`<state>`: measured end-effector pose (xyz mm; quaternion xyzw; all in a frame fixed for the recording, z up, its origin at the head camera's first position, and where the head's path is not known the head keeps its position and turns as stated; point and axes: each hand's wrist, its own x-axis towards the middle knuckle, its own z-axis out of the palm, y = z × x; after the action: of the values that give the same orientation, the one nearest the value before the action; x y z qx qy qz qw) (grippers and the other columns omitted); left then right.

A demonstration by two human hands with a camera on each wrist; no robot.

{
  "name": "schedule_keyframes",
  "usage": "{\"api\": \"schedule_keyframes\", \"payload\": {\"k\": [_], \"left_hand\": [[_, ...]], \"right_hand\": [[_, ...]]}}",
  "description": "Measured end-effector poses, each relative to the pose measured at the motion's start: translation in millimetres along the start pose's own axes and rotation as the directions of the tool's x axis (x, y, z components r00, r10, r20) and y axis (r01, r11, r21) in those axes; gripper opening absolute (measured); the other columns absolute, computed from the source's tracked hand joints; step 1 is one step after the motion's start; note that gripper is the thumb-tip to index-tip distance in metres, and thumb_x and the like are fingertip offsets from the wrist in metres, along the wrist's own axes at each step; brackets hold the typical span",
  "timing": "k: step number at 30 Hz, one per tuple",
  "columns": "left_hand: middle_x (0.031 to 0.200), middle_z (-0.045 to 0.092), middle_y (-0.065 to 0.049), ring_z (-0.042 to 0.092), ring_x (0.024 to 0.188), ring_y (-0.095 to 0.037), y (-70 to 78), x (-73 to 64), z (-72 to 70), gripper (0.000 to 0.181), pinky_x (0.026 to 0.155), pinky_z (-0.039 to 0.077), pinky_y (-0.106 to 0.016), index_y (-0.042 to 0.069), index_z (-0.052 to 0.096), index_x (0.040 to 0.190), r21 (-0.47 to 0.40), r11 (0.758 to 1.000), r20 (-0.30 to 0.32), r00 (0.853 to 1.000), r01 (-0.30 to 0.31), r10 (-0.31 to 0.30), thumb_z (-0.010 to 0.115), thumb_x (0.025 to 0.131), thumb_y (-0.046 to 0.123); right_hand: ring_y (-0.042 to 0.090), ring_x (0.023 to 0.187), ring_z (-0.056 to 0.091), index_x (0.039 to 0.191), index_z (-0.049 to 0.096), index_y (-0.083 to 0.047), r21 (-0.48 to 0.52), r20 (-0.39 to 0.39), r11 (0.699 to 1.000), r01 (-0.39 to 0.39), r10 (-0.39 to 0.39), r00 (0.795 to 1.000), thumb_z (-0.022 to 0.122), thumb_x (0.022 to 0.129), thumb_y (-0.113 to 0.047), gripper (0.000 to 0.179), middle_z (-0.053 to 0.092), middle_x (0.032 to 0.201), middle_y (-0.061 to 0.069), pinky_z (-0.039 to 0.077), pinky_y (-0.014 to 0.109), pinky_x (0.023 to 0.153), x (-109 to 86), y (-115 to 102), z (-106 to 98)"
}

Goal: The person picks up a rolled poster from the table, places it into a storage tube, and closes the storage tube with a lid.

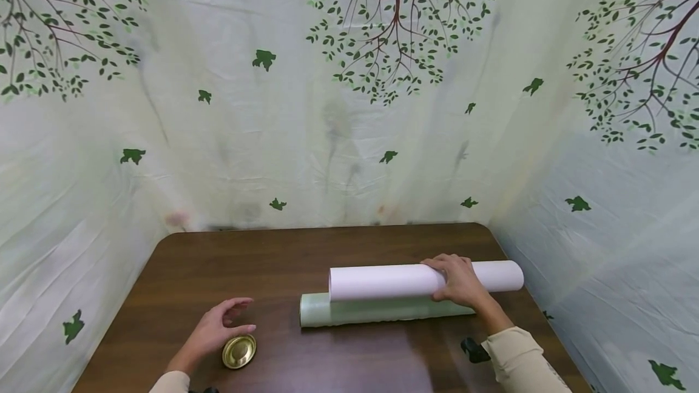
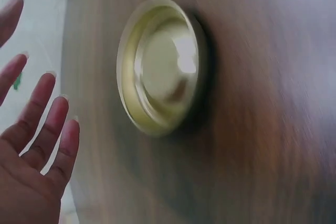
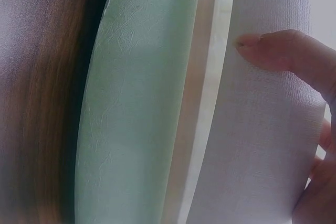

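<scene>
My right hand [image 1: 460, 282] grips a white paper roll [image 1: 377, 282] near its right half, thumb on the near side and fingers over the far side. A pale green roll [image 1: 382, 311] lies on the table just in front of it. In the right wrist view a gap shows between the green roll [image 3: 136, 103] and the white roll [image 3: 252, 129]. My left hand [image 1: 215, 327] holds nothing, its fingers spread, beside a small round brass dish [image 1: 239, 352]. The left wrist view shows the dish [image 2: 163, 66] standing on the wood, apart from the fingers.
The brown wooden table [image 1: 246, 259] has rounded far corners. A black object [image 1: 474, 350] lies near the right sleeve, and part of another dark one [image 1: 210, 390] shows at the bottom edge. Pale sheets with leaf prints [image 1: 327, 138] hang around the table.
</scene>
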<state>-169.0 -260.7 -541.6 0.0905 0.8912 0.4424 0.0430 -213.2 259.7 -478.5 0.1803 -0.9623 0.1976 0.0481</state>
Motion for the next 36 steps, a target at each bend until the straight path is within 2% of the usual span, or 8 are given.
{"api": "schedule_keyframes", "payload": {"k": [6,9,11,18,23,26,31,36], "left_hand": [[0.116,0.063,-0.014,0.053,0.105,-0.032,-20.4,-16.2,-2.9,0.072,0.085,0.041,-0.037,0.002,0.059,0.123,0.155,0.977,-0.002,0.989,-0.148,0.15,0.089,0.063,0.029],[0.113,0.061,-0.01,0.046,0.1,-0.024,-28.2,-24.2,0.1,0.077,0.08,0.036,-0.032,0.004,0.06,0.122,0.194,0.967,-0.001,0.986,-0.165,0.168,0.09,0.058,0.033],[0.114,0.059,-0.009,0.045,0.1,-0.023,-32.2,-28.1,2.2,0.08,0.079,0.035,-0.033,0.004,0.06,0.123,0.205,0.965,0.016,0.987,-0.161,0.162,0.091,0.055,0.035],[0.116,0.05,-0.008,0.044,0.103,-0.031,-38.2,-33.1,8.0,0.089,0.076,0.033,-0.043,0.012,0.057,0.125,0.26,0.963,0.103,0.994,-0.064,0.038,0.092,0.048,0.039],[0.116,0.044,-0.007,0.042,0.106,-0.035,-40.2,-35.9,11.5,0.085,0.076,0.033,-0.044,0.019,0.06,0.119,0.321,0.947,0.1,0.995,-0.014,-0.019,0.093,0.044,0.039],[0.117,0.044,-0.008,0.042,0.106,-0.036,-39.7,-35.5,12.2,0.082,0.076,0.032,-0.045,0.021,0.06,0.12,0.311,0.95,0.092,0.995,0.019,-0.05,0.092,0.046,0.04],[0.117,0.046,-0.007,0.043,0.104,-0.033,-37.8,-33.5,12.7,0.077,0.075,0.032,-0.044,0.023,0.061,0.118,0.31,0.95,0.089,0.994,0.031,-0.062,0.091,0.05,0.042],[0.108,0.052,0.0,0.046,0.101,-0.028,-36.7,-34.3,14.5,0.07,0.074,0.034,-0.04,0.018,0.065,0.114,0.335,0.942,0.054,0.998,-0.027,0.009,0.092,0.052,0.036]], "right_hand": [[0.031,0.103,0.056,0.12,0.068,-0.012,-0.003,-0.013,1.0,-0.004,0.004,1.0,0.09,0.057,-0.016,0.067,0.066,0.109,0.004,0.031,0.055,0.09,-1.0,0.5,-0.1],[0.031,0.103,0.057,0.119,0.068,-0.012,0.004,-0.019,1.0,-0.002,0.002,1.0,0.09,0.057,-0.015,0.066,0.066,0.109,0.004,0.031,0.055,0.09,-1.4,0.3,-1.0],[0.031,0.103,0.057,0.119,0.068,-0.012,0.006,-0.018,1.0,0.003,-0.003,1.0,0.09,0.057,-0.015,0.066,0.066,0.109,0.004,0.031,0.055,0.09,-1.6,0.3,-1.4],[0.031,0.103,0.057,0.119,0.068,-0.012,0.007,-0.02,1.0,0.014,-0.013,1.0,0.09,0.056,-0.014,0.066,0.066,0.108,0.005,0.031,0.055,0.09,-1.3,-0.5,-1.5],[0.031,0.103,0.057,0.119,0.068,-0.011,0.003,-0.01,1.0,0.005,-0.005,1.0,0.089,0.056,-0.014,0.067,0.066,0.108,0.005,0.031,0.055,0.089,-2.5,-0.4,-0.4],[0.031,0.103,0.056,0.119,0.068,-0.012,-0.01,-0.007,1.0,-0.006,0.006,1.0,0.089,0.056,-0.015,0.067,0.066,0.108,0.005,0.031,0.055,0.09,-3.7,0.1,-0.1],[0.031,0.103,0.055,0.119,0.068,-0.012,-0.011,-0.015,1.0,-0.009,0.009,1.0,0.089,0.056,-0.014,0.067,0.065,0.109,0.005,0.031,0.055,0.09,-4.0,0.2,-0.4],[0.031,0.103,0.055,0.119,0.068,-0.013,-0.007,-0.015,1.0,-0.003,0.003,1.0,0.088,0.056,-0.014,0.066,0.066,0.108,0.005,0.031,0.054,0.089,-3.7,-1.0,-0.9]]}}
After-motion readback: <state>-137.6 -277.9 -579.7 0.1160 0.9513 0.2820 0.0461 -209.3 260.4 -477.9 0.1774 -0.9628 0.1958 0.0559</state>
